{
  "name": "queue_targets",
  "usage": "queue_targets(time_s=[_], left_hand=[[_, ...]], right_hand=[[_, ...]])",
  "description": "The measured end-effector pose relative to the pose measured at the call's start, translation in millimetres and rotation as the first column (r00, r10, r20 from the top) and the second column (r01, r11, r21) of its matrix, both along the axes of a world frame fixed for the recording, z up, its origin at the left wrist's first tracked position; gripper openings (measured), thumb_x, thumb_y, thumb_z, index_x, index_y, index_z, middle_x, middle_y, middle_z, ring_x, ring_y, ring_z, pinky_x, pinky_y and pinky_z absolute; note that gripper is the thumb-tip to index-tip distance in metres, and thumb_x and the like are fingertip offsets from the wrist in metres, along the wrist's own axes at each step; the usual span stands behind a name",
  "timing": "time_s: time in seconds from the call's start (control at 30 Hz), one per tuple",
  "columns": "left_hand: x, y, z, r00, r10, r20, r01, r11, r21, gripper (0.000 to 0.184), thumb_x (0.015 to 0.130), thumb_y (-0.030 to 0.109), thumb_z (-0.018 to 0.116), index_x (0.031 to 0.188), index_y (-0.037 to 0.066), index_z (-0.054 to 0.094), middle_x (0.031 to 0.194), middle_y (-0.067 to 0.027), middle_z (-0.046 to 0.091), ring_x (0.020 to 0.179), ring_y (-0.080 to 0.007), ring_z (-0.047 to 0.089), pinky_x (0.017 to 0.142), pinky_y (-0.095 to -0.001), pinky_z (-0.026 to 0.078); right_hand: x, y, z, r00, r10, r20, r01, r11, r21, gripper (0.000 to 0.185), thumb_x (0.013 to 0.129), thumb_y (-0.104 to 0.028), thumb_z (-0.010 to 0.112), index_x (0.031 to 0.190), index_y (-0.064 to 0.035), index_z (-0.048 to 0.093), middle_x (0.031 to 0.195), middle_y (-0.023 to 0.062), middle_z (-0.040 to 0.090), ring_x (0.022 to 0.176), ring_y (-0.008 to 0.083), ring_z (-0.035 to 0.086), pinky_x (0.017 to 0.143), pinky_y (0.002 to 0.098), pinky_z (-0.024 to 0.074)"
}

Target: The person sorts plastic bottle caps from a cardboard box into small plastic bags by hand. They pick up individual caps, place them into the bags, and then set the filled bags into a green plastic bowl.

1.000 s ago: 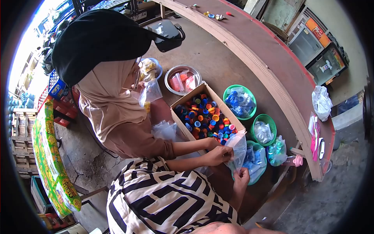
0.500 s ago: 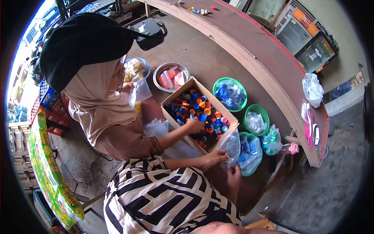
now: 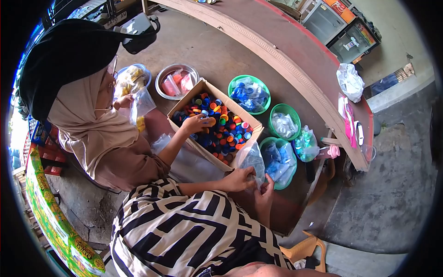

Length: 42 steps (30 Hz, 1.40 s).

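A clear plastic bag (image 3: 252,159) hangs between my two hands, beside the near corner of a cardboard box (image 3: 198,152). My left hand (image 3: 240,179) pinches its edge from the left. My right hand (image 3: 264,191) has its thumb and fingers at the lower right edge of the same bag. Small coloured plastic bottle caps (image 3: 226,131), mostly blue, orange and red, fill the box. A co-worker's hand (image 3: 197,123) reaches into the box at the caps, while their other hand (image 3: 123,101) holds another clear bag (image 3: 142,104).
Green baskets (image 3: 285,107) with bagged caps stand right of the box. A metal bowl (image 3: 197,74) of red bagged items and a basin (image 3: 148,74) of yellow ones lie beyond it. A long wooden edge (image 3: 281,69) curves behind. An orange plastic chair (image 3: 300,249) is at lower right.
My view has shifted, so the scene sits further left and up. The co-worker's hand has moved toward the far left part of the box. My hands stay on the bag.
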<state>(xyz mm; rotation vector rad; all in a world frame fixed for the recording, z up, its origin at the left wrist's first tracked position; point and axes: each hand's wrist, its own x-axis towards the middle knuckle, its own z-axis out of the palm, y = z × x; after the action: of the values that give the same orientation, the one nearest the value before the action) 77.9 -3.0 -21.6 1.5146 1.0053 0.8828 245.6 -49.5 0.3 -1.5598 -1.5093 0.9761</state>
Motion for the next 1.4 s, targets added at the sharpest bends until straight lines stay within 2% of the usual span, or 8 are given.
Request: queue_targets(time_s=[0.17,0.23,0.33,0.43,0.57,0.67,0.97,1.4], left_hand=[[-0.6,-4.1,-13.6,0.963,-0.220,-0.153,0.208,0.974,-0.092,0.043,0.071,0.014,0.069,0.108,0.003,0.049,0.085,-0.0209,0.062,0.084,-0.0377,0.063,0.072,-0.0432,0.049],[0.9,-13.4,-28.8,0.911,-0.377,-0.167,0.365,0.926,-0.099,0.043,0.069,0.007,0.065,0.109,0.005,0.048,0.073,-0.0106,0.055,0.070,-0.0271,0.059,0.063,-0.0385,0.046],[4.2,-19.8,-39.6,0.842,-0.495,-0.215,0.459,0.866,-0.199,0.043,0.066,0.006,0.065,0.106,0.005,0.050,0.074,-0.0095,0.056,0.072,-0.0256,0.060,0.062,-0.0379,0.046],[3.5,-17.5,-38.0,0.872,-0.439,-0.216,0.421,0.899,-0.123,0.048,0.066,0.007,0.066,0.110,0.005,0.048,0.081,-0.0125,0.057,0.080,-0.0294,0.061,0.067,-0.0399,0.047],[9.6,-16.2,-19.6,0.935,-0.333,-0.122,0.333,0.943,-0.026,0.040,0.067,0.011,0.071,0.099,0.004,0.047,0.087,-0.0147,0.059,0.085,-0.0344,0.060,0.071,-0.0399,0.047],[6.2,-10.5,-26.1,0.933,-0.275,-0.231,0.301,0.949,0.090,0.038,0.064,0.004,0.066,0.097,0.003,0.047,0.096,-0.0151,0.053,0.088,-0.0364,0.058,0.071,-0.0422,0.047],[-6.2,-9.2,-29.8,0.914,-0.302,-0.271,0.362,0.909,0.207,0.011,0.062,0.001,0.062,0.066,0.009,0.069,0.089,-0.0109,0.058,0.087,-0.0296,0.061,0.076,-0.0385,0.050],[-6.9,-10.9,-19.6,0.843,-0.314,-0.438,0.425,0.887,0.182,0.056,0.062,0.000,0.064,0.113,0.022,0.066,0.108,-0.0126,0.057,0.103,-0.0342,0.055,0.089,-0.0424,0.046]], right_hand=[[16.6,-11.2,-20.6,0.869,0.063,0.491,-0.151,0.978,0.142,0.043,0.085,-0.019,0.060,0.123,0.0002,0.052,0.101,0.0197,0.060,0.089,0.0360,0.061,0.077,0.0411,0.0484],[18.3,-15.8,-22.5,0.672,0.628,0.392,-0.285,0.708,-0.646,0.035,0.084,-0.015,0.057,0.114,0.0023,0.057,0.103,0.0222,0.063,0.093,0.0390,0.063,0.083,0.0441,0.0474],[10.2,-22.4,-10.9,0.670,0.620,0.408,-0.177,0.668,-0.723,0.031,0.084,-0.020,0.058,0.105,0.0020,0.062,0.097,0.0256,0.064,0.097,0.0352,0.064,0.083,0.0423,0.0477],[15.2,-29.8,-20.8,0.915,0.294,0.275,-0.193,0.920,-0.342,0.033,0.080,-0.023,0.065,0.102,0.0011,0.064,0.089,0.0227,0.066,0.085,0.0398,0.063,0.077,0.0440,0.0493],[20.0,-14.7,2.1,0.928,0.303,0.217,-0.173,0.867,-0.468,0.038,0.078,-0.024,0.068,0.105,0.0022,0.062,0.094,0.0225,0.065,0.086,0.0367,0.064,0.076,0.0407,0.0496],[25.2,-13.4,-4.0,0.725,0.653,0.218,-0.511,0.723,-0.465,0.040,0.079,-0.024,0.067,0.108,0.0027,0.061,0.098,0.0218,0.064,0.085,0.0322,0.065,0.075,0.0383,0.0488],[8.0,-7.9,-16.5,0.942,0.333,-0.042,-0.290,0.747,-0.599,0.040,0.084,-0.027,0.064,0.105,0.0051,0.055,0.095,0.0177,0.063,0.088,0.0252,0.061,0.076,0.0370,0.0467],[21.3,-8.7,-36.7,0.982,0.092,0.166,-0.063,0.983,-0.172,0.032,0.076,-0.011,0.067,0.103,0.0008,0.056,0.091,0.0155,0.062,0.080,0.0247,0.060,0.074,0.0357,0.0477]])
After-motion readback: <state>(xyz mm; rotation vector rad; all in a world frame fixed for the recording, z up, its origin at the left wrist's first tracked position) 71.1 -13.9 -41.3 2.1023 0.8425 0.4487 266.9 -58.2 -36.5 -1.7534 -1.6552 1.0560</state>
